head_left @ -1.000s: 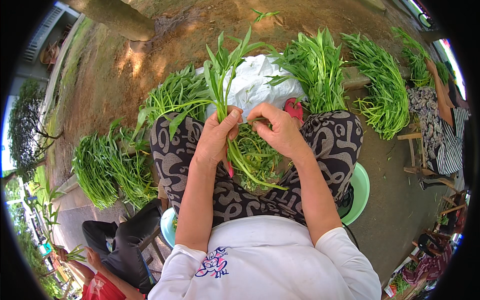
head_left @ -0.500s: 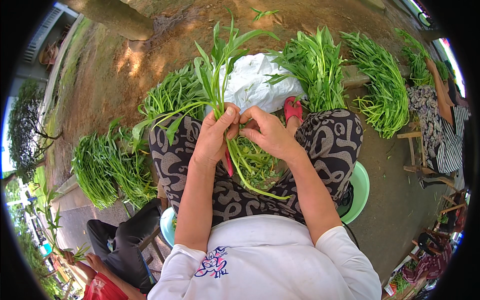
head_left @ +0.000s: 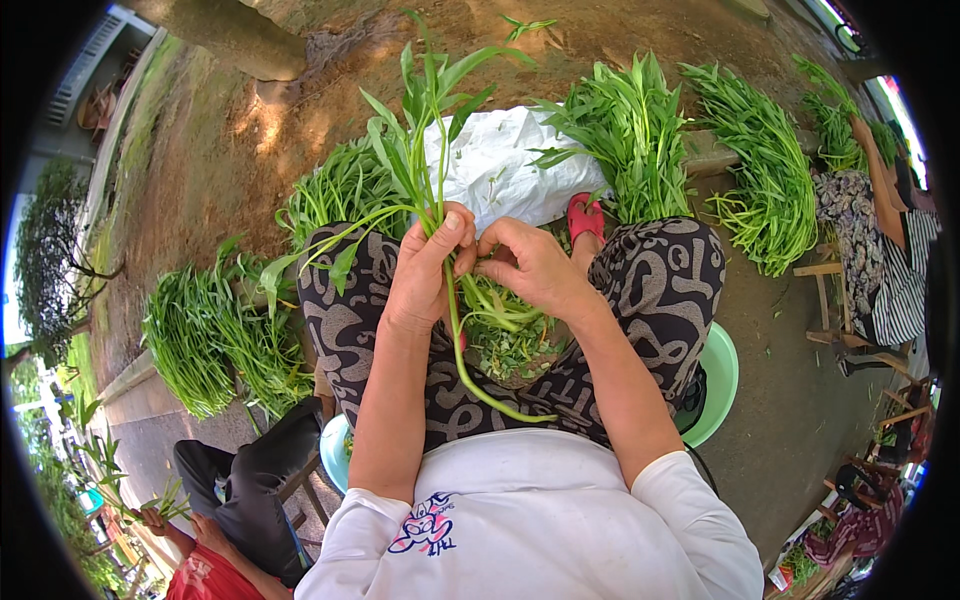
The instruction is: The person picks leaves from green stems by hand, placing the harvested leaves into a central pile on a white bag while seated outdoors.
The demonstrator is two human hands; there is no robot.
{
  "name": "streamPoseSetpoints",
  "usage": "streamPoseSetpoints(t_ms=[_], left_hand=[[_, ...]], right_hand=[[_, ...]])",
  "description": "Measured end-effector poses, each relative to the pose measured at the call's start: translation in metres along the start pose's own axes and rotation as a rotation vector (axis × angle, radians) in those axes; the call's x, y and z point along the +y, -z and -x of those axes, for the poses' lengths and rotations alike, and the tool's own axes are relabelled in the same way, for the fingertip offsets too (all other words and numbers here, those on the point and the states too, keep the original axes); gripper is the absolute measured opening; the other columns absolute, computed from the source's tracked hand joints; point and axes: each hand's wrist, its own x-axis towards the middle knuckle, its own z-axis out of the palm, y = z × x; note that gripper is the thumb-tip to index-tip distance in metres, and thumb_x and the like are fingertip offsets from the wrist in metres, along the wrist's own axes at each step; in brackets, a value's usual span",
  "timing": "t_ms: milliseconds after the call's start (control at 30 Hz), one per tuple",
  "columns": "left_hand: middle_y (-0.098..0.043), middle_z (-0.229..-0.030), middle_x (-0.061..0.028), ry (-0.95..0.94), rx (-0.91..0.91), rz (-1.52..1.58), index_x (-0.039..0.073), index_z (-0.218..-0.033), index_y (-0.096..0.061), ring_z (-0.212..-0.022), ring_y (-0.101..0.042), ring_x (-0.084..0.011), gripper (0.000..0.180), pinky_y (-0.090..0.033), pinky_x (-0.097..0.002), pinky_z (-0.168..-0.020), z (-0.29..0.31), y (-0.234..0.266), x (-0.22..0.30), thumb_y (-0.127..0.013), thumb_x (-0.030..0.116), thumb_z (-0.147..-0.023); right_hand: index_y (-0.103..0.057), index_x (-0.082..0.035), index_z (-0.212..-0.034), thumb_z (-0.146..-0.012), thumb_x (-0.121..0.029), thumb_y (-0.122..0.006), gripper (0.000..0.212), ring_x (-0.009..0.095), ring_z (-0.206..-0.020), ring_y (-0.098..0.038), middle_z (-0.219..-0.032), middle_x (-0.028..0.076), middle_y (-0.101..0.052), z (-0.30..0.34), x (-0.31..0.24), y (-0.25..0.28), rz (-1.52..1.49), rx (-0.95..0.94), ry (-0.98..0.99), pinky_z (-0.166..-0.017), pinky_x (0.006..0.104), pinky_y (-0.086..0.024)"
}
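My left hand [head_left: 425,275] is closed round a few stalks of leafy greens [head_left: 412,150] that look like water spinach. Their long leaves rise above the fist, and one pale stem [head_left: 463,350] hangs below it, curving toward my lap. Close beside it, my right hand [head_left: 540,268] is curled in a pinch at the level of the left fingertips. What lies between its thumb and forefinger is hidden. Beneath both hands, between my knees, is a heap of cut stems and leaf scraps [head_left: 515,350].
Bundles of greens lie at left [head_left: 220,340] and right [head_left: 640,140]. A white sack [head_left: 510,165] is spread ahead. A green basin [head_left: 720,385] stands by my right thigh. A person in red [head_left: 215,575] handles greens at lower left; another person [head_left: 890,250] sits far right.
The held greens have shifted slightly left, and the hanging stem has swung left and lower. My hands stay close together, almost in the same place.
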Motion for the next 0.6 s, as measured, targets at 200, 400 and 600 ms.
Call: streamPoseSetpoints(t_ms=[200,400,600], left_hand=[[-0.053,-0.078,-0.0010,-0.019,0.010,-0.022,0.006,-0.093,-0.058,-0.061,-0.047,-0.0113,0.016,-0.037,-0.0233,-0.056,-0.001,-0.001,0.000,-0.056,0.022,-0.095],[-0.052,-0.076,-0.0009,0.004,0.050,-0.039,0.005,-0.093,-0.058,-0.061,-0.047,-0.0116,0.019,-0.037,-0.0238,-0.058,0.000,-0.005,0.004,-0.054,0.024,-0.096],[-0.049,-0.071,0.0006,-0.001,0.035,-0.017,0.005,-0.093,-0.058,-0.060,-0.045,-0.0110,0.022,-0.036,-0.0236,-0.058,-0.002,-0.002,0.001,-0.053,0.026,-0.096]], right_hand=[[-0.055,0.000,-0.090,-0.078,-0.005,-0.066,0.017,0.029,-0.074,-0.063,-0.084,0.014,-0.063,0.001,-0.002,0.004,0.010,0.008,-0.054,-0.067,0.0349,-0.049],[-0.059,-0.001,-0.093,-0.080,-0.004,-0.063,0.014,0.026,-0.076,-0.063,-0.086,0.013,-0.063,0.000,0.001,0.013,0.061,-0.004,0.040,-0.068,0.0330,-0.049],[-0.058,0.000,-0.093,-0.085,-0.006,-0.062,0.011,0.018,-0.076,-0.059,-0.083,0.008,-0.060,0.001,-0.004,0.014,-0.014,-0.015,-0.017,-0.068,0.0289,-0.047]])
